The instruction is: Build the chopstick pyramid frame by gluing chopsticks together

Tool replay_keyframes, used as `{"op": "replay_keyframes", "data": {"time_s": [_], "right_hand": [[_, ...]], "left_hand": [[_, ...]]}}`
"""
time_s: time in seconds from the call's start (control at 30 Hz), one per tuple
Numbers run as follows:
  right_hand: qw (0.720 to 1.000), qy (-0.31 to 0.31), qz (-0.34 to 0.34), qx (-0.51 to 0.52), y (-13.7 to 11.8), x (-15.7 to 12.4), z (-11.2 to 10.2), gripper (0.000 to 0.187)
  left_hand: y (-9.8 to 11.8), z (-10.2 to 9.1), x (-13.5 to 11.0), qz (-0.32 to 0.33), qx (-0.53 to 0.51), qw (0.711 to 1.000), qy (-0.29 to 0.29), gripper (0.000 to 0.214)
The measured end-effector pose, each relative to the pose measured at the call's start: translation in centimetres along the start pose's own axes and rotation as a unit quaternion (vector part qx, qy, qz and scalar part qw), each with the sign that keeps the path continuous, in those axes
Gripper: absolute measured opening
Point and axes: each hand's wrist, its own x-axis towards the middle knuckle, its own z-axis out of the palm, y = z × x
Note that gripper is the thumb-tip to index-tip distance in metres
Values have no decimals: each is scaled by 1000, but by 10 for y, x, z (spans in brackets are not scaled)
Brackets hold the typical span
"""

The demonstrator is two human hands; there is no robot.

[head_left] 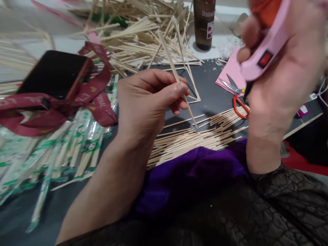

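Observation:
Between the thumb and fingers of my left hand is a thin wooden chopstick, tilted with its lower end over the loose sticks. My right hand, raised at the right and slightly blurred, is wrapped round a pink glue gun with a red switch and an orange part; its nozzle is not visible. Behind my left hand stands a joined frame of sticks, partly hidden. Below both hands lie many loose thin sticks in a rough row. Red-handled scissors lie open by them.
At left, a dark phone-like device with a red lanyard rests on paper-wrapped chopsticks. Behind are a large stick pile, a dark bottle and pink paper. Purple cloth borders the near edge.

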Motion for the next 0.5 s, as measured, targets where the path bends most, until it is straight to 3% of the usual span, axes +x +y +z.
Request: {"op": "replay_keyframes", "data": {"time_s": [0.1,0.23,0.37,0.5], "right_hand": [[995,31,-90,29,31,-5,6,21],[990,39,-126,40,61,18,-3,17],[991,30,-132,8,65,45,-9,16],[987,19,-160,-8,54,46,-26,9]], "left_hand": [[0,-1,0,7,1,1000,-4,24],[-2,-2,0,1,11,1000,-4,26],[-2,0,-1,-4,21,1000,11,23],[0,0,-2,17,21,999,28,14]]}}
